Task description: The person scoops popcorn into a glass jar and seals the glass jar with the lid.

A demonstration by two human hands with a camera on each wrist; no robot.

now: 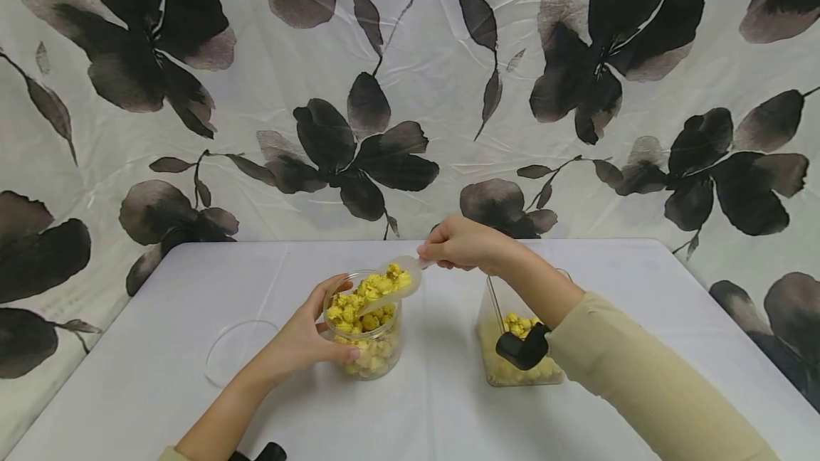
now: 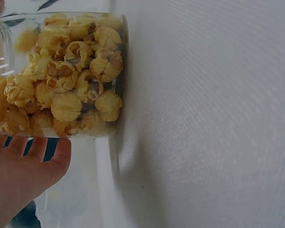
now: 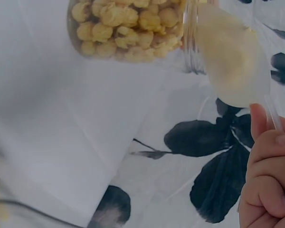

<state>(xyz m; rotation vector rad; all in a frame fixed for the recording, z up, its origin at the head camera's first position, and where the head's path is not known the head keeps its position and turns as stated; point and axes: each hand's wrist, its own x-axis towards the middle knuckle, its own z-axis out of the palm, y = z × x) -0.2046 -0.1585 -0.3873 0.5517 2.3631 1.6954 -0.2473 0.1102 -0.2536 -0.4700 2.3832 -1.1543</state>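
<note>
A round clear jar full of yellow popcorn stands on the white table, gripped from its left side by my left hand. The thumb lies across the front and the fingers go behind the rim. In the left wrist view, the fingers of the left hand run along the side of the jar. My right hand pinches the handle of a translucent scoop, which tilts over the jar's mouth with popcorn in it. The right wrist view shows the scoop against the rim.
To the right, partly behind the right forearm, a clear square container holds more popcorn. A clear round lid lies on the table left of the jar. A floral cloth hangs behind the table.
</note>
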